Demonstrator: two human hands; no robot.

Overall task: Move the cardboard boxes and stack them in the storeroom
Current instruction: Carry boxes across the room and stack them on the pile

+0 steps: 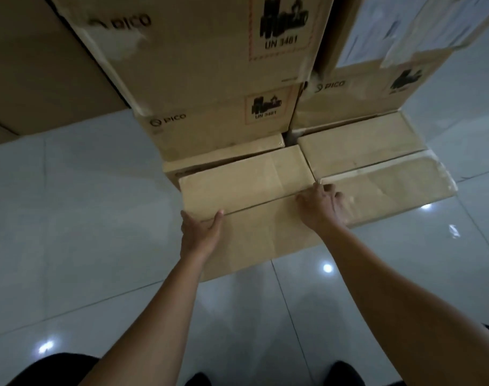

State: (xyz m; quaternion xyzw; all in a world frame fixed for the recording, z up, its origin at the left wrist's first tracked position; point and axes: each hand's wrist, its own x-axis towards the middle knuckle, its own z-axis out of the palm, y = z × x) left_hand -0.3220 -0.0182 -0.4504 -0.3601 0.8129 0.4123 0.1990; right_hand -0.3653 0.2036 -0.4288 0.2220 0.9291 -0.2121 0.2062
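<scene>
The left grip (200,229) clasps the near left corner of a plain cardboard box (246,188), thumb laid on the top face and fingers wrapped down the side. The right grip (320,207) hooks over the opposite top edge, its fingers curled into the narrow gap beside a taped neighbouring box (377,188). Between the two grips the box sits low against the tiled floor (98,218); whether its base is lifted cannot be told. Beyond the grips rise stacked printed boxes (218,129) bearing battery warning marks.

The cardboard looks stiff and dry, so it should not slip, but it is probably weighty and its contents may need gentle handling. A top-edge hold may only tilt it, and palms under opposite bottom corners would likely carry it better.
</scene>
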